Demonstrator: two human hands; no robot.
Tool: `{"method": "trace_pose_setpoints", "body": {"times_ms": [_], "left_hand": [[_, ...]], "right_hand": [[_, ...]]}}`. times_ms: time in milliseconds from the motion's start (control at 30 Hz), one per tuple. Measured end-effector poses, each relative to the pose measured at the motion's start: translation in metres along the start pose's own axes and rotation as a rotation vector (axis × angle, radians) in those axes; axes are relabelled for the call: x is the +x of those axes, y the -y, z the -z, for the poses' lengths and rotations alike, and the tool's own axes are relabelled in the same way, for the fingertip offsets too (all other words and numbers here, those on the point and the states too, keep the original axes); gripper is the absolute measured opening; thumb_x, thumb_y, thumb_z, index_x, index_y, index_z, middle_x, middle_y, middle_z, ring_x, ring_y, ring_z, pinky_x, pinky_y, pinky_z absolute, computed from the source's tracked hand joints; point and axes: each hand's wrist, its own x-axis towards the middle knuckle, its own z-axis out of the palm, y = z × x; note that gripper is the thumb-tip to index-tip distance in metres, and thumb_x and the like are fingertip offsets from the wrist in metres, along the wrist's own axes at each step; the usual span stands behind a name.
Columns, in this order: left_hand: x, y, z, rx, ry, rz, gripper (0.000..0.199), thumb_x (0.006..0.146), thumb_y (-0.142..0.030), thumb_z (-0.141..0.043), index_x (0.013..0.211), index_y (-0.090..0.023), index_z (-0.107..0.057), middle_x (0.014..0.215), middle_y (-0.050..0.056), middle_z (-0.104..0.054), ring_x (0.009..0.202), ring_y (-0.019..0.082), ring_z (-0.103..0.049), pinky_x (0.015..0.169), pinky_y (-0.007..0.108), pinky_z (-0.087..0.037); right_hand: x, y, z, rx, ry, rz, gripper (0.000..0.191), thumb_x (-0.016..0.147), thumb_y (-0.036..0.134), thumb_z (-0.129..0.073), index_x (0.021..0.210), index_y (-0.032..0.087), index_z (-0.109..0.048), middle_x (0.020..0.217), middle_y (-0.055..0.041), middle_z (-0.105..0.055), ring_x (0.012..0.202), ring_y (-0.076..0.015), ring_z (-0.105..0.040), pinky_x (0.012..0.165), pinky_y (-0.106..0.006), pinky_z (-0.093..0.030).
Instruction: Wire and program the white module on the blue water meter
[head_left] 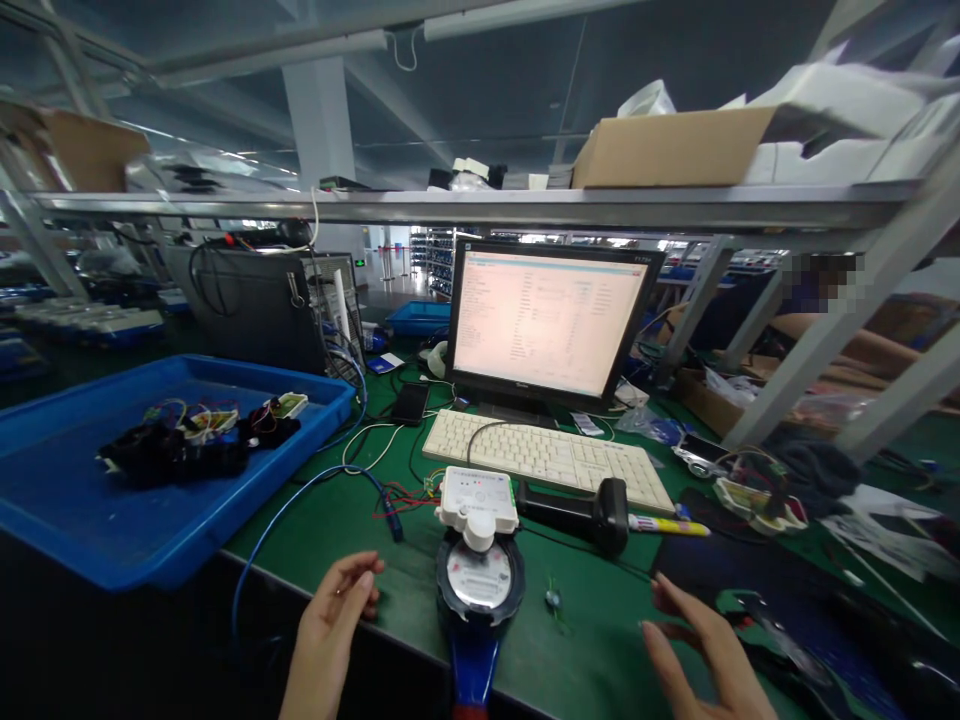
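Meter (480, 580) stood between the two hands, face up on the green bench (409, 600), just to the right of the left hand (341, 600) and touched by neither. The left hand was narrow, its fingers loosely curled close to the thumb, with nothing visible in its grasp. The right hand (701, 645), well apart from the meter, was wide, its thumb and fingers parted and empty. A white module (478, 500) (red wires ran out on its left) lay ahead of both hands, its rounded tab over the meter's far edge. Between meter and right hand was a small green piece (553, 600), too blurred to name. Beyond the right hand lay the scanner (611, 515) and a yellow marker (671, 526); farther off were the keyboard (540, 455) and lit monitor (547, 320). Left of the left hand was the blue tray (45, 490), holding wired parts (214, 425)
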Motion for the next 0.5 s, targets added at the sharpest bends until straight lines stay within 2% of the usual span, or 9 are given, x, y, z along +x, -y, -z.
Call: {"method": "trace_pose_setpoints", "body": {"times_ms": [67,133,233,300,367,500], "left_hand": [[0.01,-0.001,-0.003,0.05,0.005,-0.06,0.04,0.059,-0.045,-0.076,0.087,-0.018,-0.066,0.087,0.005,-0.067,0.075,0.018,-0.058,0.066,0.026,-0.045],[0.021,-0.001,-0.007,0.092,-0.008,-0.14,0.036,0.061,-0.041,-0.075,0.086,-0.019,-0.065,0.085,0.005,-0.066,0.079,0.02,-0.058,0.068,0.027,-0.044],[0.036,0.003,-0.012,0.213,-0.024,-0.301,0.027,0.067,-0.034,-0.071,0.088,-0.02,-0.064,0.084,0.004,-0.063,0.072,0.019,-0.056,0.068,0.029,-0.042],[0.044,0.007,-0.014,0.298,-0.041,-0.41,0.024,0.069,-0.031,-0.069,0.091,-0.021,-0.063,0.089,0.005,-0.062,0.073,0.02,-0.055,0.07,0.03,-0.042],[0.049,0.01,-0.014,0.356,-0.059,-0.468,0.026,0.071,-0.03,-0.068,0.094,-0.022,-0.061,0.096,0.006,-0.061,0.082,0.023,-0.055,0.076,0.032,-0.042],[0.051,0.014,-0.012,0.426,-0.064,-0.445,0.035,0.075,-0.031,-0.063,0.107,-0.021,-0.056,0.111,0.01,-0.057,0.096,0.025,-0.055,0.087,0.037,-0.041]], "right_hand": [[0.024,0.025,-0.012,0.071,0.015,0.221,0.033,0.085,0.033,-0.055,0.115,0.021,-0.055,0.108,-0.0113,-0.059,0.09,-0.0269,-0.06,0.079,-0.041,-0.051],[0.052,0.051,-0.026,0.152,0.102,0.429,0.033,0.085,0.029,-0.054,0.118,0.021,-0.053,0.111,-0.012,-0.057,0.099,-0.0273,-0.057,0.082,-0.041,-0.049],[0.09,0.08,-0.048,0.282,0.249,0.662,0.028,0.084,0.03,-0.056,0.11,0.021,-0.056,0.109,-0.0116,-0.056,0.101,-0.0268,-0.055,0.083,-0.04,-0.047],[0.103,0.088,-0.063,0.361,0.298,0.703,0.026,0.084,0.035,-0.055,0.106,0.02,-0.057,0.109,-0.0119,-0.055,0.101,-0.0272,-0.054,0.083,-0.04,-0.046],[0.103,0.089,-0.077,0.434,0.3,0.672,0.031,0.085,0.042,-0.052,0.107,0.02,-0.055,0.113,-0.0128,-0.053,0.104,-0.0283,-0.053,0.085,-0.043,-0.045],[0.086,0.083,-0.095,0.538,0.297,0.531,0.05,0.081,0.056,-0.052,0.115,0.021,-0.047,0.123,-0.0146,-0.046,0.115,-0.0314,-0.045,0.094,-0.048,-0.039]]}}
